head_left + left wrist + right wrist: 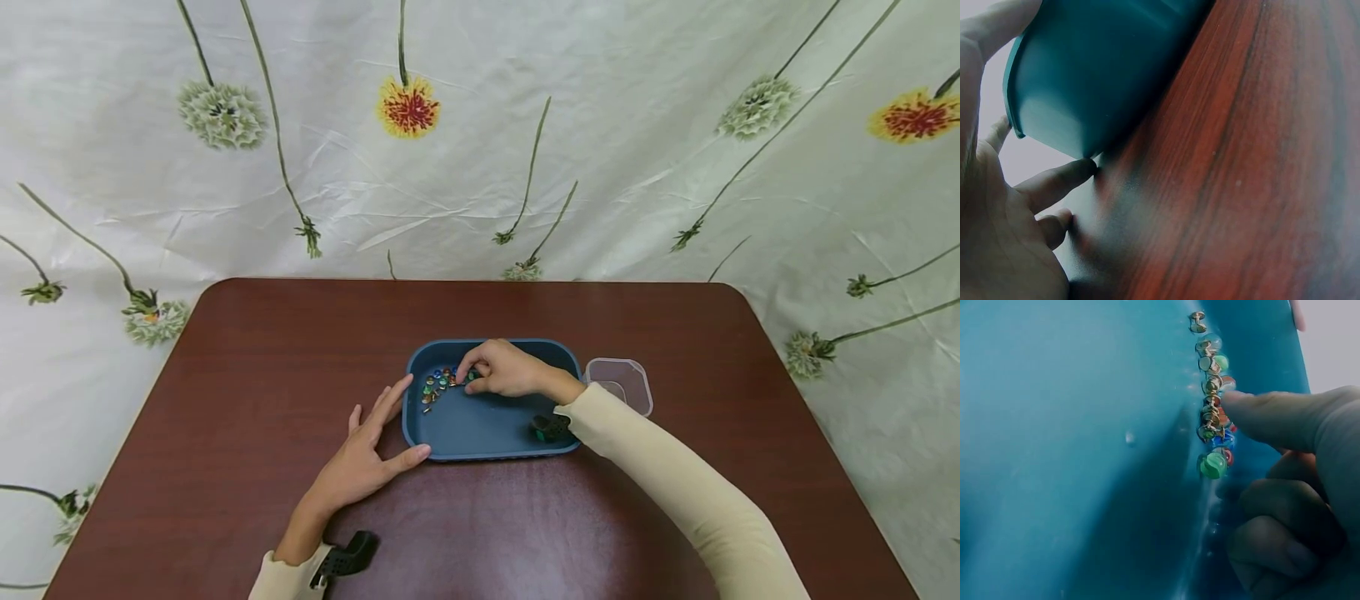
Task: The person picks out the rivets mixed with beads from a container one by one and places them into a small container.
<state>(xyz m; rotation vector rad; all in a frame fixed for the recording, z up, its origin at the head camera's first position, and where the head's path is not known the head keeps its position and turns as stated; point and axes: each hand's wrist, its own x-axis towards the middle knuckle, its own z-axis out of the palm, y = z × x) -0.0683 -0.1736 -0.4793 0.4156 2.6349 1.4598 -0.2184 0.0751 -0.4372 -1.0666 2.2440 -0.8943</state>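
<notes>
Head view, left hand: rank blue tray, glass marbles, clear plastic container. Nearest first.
1. Blue tray: touching the left hand.
2. Glass marbles: inside the tray, left side.
3. Clear plastic container: farthest, beyond the tray's right side.

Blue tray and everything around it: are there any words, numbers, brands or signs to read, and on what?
There are none that I can read.
Blue tray: no writing shows.
Clear plastic container: none shows.
Marbles and gold-coloured pieces: any marks are too small to read.
Flowered cloth: printed flowers, no letters.
Black wrist devices: any marks are too small to read.
</notes>
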